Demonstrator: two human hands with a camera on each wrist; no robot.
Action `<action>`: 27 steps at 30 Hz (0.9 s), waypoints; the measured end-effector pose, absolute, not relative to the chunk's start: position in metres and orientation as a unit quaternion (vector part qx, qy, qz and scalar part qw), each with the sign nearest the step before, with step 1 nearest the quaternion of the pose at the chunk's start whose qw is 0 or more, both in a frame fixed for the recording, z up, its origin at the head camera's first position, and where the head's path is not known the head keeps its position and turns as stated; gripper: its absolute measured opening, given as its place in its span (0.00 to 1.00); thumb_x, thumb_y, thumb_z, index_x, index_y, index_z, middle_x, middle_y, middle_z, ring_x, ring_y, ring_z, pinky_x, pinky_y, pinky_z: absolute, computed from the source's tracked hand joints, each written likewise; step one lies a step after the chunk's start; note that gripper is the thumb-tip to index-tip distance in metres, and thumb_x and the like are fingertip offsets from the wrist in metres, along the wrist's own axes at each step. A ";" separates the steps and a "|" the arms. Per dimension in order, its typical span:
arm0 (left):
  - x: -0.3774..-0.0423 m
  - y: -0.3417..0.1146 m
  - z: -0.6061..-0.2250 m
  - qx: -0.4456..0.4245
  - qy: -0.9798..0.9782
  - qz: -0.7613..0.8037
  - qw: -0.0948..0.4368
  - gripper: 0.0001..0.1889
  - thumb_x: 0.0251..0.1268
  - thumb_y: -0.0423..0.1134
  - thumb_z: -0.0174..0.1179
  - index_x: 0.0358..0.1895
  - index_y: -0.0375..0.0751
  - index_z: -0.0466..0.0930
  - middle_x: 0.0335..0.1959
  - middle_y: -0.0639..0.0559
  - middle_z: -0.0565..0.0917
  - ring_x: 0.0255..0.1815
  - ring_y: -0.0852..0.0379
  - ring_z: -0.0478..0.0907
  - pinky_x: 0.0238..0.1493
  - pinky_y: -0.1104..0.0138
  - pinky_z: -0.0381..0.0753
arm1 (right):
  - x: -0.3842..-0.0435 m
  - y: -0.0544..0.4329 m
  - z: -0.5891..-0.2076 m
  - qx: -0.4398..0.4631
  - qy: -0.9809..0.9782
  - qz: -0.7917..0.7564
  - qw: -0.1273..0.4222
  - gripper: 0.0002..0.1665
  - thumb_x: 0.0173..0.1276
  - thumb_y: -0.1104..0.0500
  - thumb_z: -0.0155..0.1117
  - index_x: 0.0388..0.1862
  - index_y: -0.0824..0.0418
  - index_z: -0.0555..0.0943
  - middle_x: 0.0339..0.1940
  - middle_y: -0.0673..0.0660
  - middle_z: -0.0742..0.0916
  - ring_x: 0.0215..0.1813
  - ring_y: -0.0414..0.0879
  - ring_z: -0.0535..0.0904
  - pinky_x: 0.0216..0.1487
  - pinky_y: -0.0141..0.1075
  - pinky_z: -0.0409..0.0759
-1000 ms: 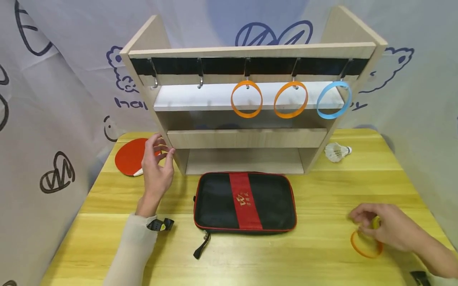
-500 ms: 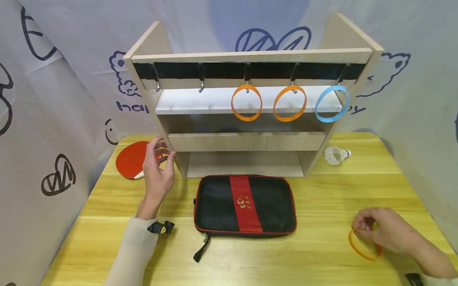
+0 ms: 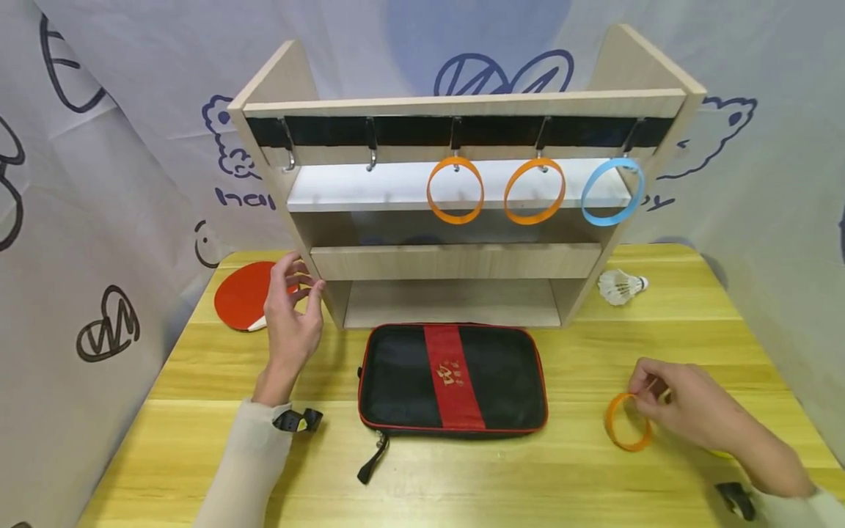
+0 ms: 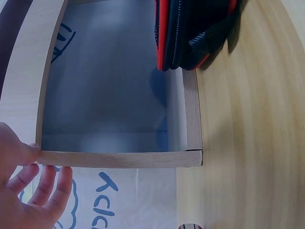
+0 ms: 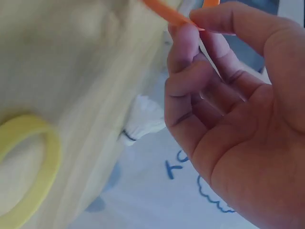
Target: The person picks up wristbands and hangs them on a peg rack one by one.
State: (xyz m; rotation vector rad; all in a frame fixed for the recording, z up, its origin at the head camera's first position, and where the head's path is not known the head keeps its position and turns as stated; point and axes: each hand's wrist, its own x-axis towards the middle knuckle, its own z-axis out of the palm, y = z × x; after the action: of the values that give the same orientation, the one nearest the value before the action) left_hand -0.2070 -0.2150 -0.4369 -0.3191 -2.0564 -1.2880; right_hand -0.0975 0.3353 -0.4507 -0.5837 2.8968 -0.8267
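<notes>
In the head view, my right hand (image 3: 689, 403) pinches an orange ring (image 3: 610, 425) between thumb and forefinger at the table's right side. In the right wrist view, part of the orange ring (image 5: 164, 10) shows at the fingertips, and a yellow ring (image 5: 50, 157) lies on the table. My left hand (image 3: 293, 323) holds the left side panel of a wooden shelf (image 3: 455, 262), thumb at its front edge and fingers outside. Two orange rings (image 3: 430, 198) and a blue ring (image 3: 584, 202) hang from the shelf's right-hand hooks; the two left hooks (image 3: 372, 160) are bare.
A black zip case (image 3: 403, 378) with a red stripe lies before the shelf. A red table-tennis bat (image 3: 240, 297) lies behind the left hand, partly hidden. Right of the shelf is a shuttlecock (image 3: 619, 287). A drawn-on white cloth (image 3: 145, 183) surrounds the table.
My right hand has pinched the orange ring from the table and moved it left and away from me. The left hand stays on the shelf.
</notes>
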 end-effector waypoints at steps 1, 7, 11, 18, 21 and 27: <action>-0.207 -0.215 -0.437 -0.122 -0.790 -0.495 0.341 0.27 0.73 0.20 0.64 0.72 0.29 0.71 0.54 0.28 0.81 0.49 0.50 0.81 0.55 0.85 0.81 | -0.099 0.332 -0.449 -0.189 0.942 -0.274 0.038 0.16 0.66 0.68 0.79 0.35 0.49 0.82 0.31 0.39 0.88 0.34 0.26 0.80 0.32 0.29 0.83; -0.206 -0.216 -0.438 -0.122 -0.789 -0.496 0.340 0.27 0.73 0.20 0.64 0.72 0.29 0.71 0.54 0.28 0.80 0.50 0.51 0.81 0.55 0.85 0.81 | -0.104 0.310 -0.437 -0.195 0.926 -0.323 0.025 0.14 0.67 0.67 0.80 0.38 0.49 0.84 0.35 0.44 0.92 0.36 0.28 0.84 0.35 0.30 0.87; -0.207 -0.216 -0.438 -0.122 -0.790 -0.496 0.338 0.27 0.74 0.20 0.63 0.73 0.29 0.71 0.54 0.28 0.80 0.50 0.50 0.81 0.55 0.84 0.81 | -0.104 0.294 -0.426 -0.199 0.906 -0.372 0.038 0.14 0.67 0.67 0.80 0.40 0.50 0.85 0.38 0.45 0.93 0.37 0.30 0.87 0.36 0.31 0.89; -0.208 -0.214 -0.437 -0.122 -0.790 -0.495 0.340 0.27 0.73 0.20 0.64 0.72 0.29 0.71 0.54 0.28 0.80 0.50 0.47 0.82 0.55 0.85 0.81 | -0.107 0.261 -0.409 -0.207 0.880 -0.427 0.031 0.12 0.67 0.66 0.81 0.40 0.52 0.86 0.38 0.49 0.92 0.38 0.34 0.88 0.35 0.33 0.90; -0.207 -0.214 -0.436 -0.122 -0.789 -0.496 0.341 0.27 0.73 0.20 0.64 0.72 0.29 0.71 0.54 0.28 0.80 0.50 0.47 0.82 0.55 0.85 0.81 | -0.109 0.247 -0.404 -0.208 0.872 -0.443 0.019 0.11 0.67 0.66 0.81 0.40 0.53 0.87 0.38 0.51 0.92 0.39 0.35 0.89 0.36 0.33 0.91; -0.207 -0.214 -0.436 -0.122 -0.789 -0.496 0.342 0.27 0.73 0.20 0.64 0.72 0.29 0.71 0.54 0.27 0.80 0.50 0.47 0.82 0.55 0.85 0.81 | -0.114 0.223 -0.400 -0.206 0.854 -0.477 0.008 0.10 0.67 0.66 0.81 0.40 0.56 0.87 0.40 0.52 0.93 0.40 0.38 0.91 0.38 0.34 0.92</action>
State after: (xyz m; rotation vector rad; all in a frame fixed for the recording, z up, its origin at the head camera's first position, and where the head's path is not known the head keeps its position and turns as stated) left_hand -0.2067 -0.2142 -0.4362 -0.3177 -2.0507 -1.2899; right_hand -0.1144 0.2228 -0.4002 -0.6437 2.6695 -1.4915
